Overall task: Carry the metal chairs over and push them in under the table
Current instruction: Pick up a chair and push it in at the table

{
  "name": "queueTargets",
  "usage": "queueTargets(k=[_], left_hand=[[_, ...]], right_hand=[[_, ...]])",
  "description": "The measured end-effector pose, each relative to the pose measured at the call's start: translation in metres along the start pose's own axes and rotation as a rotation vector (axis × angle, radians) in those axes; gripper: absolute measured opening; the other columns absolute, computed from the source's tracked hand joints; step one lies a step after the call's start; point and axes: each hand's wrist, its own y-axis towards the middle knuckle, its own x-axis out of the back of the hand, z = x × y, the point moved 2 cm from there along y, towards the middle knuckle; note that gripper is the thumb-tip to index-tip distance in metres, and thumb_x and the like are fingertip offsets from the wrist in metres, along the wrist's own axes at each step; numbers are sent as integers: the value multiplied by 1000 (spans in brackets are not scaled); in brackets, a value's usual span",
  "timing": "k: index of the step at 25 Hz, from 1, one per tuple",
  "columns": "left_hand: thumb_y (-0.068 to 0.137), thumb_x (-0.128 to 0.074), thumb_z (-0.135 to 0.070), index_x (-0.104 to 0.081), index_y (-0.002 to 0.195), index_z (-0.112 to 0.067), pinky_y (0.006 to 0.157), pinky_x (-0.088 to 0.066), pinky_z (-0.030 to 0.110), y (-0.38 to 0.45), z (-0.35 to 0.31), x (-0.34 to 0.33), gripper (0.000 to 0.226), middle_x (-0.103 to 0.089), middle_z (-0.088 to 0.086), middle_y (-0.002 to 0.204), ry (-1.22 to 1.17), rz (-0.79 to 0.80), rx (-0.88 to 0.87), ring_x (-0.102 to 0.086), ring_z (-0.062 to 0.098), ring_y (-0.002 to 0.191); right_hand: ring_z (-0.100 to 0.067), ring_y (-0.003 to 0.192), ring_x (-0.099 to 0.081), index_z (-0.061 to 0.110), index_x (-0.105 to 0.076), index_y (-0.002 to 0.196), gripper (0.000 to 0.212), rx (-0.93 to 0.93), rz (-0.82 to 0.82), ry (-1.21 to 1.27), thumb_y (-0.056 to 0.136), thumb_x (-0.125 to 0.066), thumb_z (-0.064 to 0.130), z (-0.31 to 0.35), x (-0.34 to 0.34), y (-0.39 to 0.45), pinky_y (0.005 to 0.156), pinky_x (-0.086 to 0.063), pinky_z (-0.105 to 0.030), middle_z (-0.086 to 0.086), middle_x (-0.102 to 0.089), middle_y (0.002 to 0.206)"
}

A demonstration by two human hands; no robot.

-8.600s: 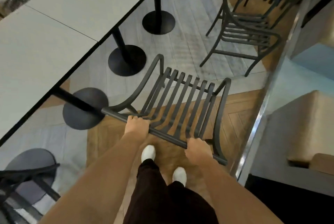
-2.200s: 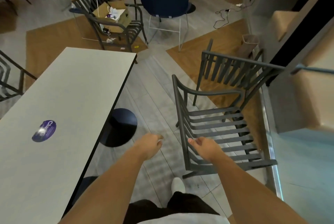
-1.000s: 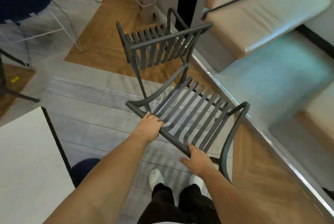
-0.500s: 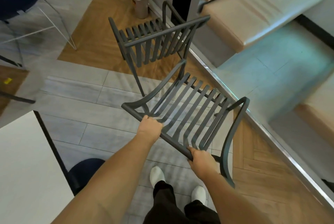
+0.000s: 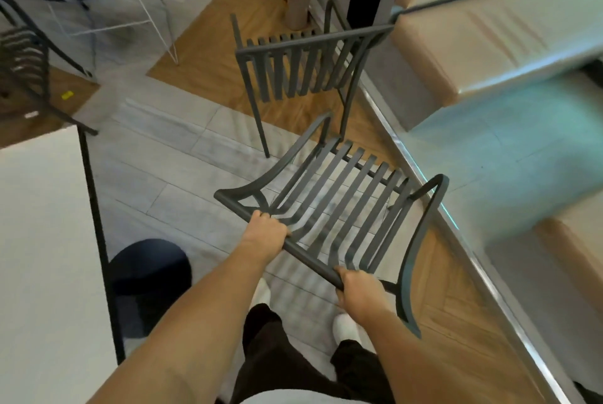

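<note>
Centre of the frame, I've got the metal chair (image 5: 339, 207) by its top back rail, left hand (image 5: 266, 234) and right hand (image 5: 355, 289) both wrapped tight around it, well apart. Rigid slatted steel, so no flex, but I'd guess it's hefty and the painted tube could get slick. Wide two-handed grip on that rail seems right to stop it swinging. Table (image 5: 42, 240) sits at the left edge, second chair (image 5: 303, 67) above.
</note>
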Motion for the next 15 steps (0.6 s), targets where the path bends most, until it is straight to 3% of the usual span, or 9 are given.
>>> queueTargets(k=[7, 11, 15], left_hand=[[103, -52, -30, -63, 134, -41, 104, -32, 41, -42, -114, -13, 34, -68, -2, 124, -172, 17, 186, -56, 24, 119], [102, -56, -40, -54, 141, -43, 105, -30, 41, -71, -157, -18, 39, -67, 1, 126, -261, 27, 250, -56, 26, 122], [101, -56, -34, -63, 132, -39, 104, -32, 44, -88, -186, -36, 31, -69, -2, 117, -340, 87, 330, -57, 25, 117]], right_hand=[[-33, 108, -65, 26, -50, 144, 46, 161, 99, -177, 99, -54, 31, -101, -3, -42, 91, -54, -44, -10, -69, 118], [-33, 102, -67, 30, -48, 145, 47, 212, 125, -240, 99, -55, 35, -132, -6, -65, 88, -57, -46, -8, -70, 113], [-31, 100, -68, 35, -47, 147, 48, 239, 117, -297, 100, -54, 31, -148, -10, -76, 86, -57, -45, -6, -71, 110]])
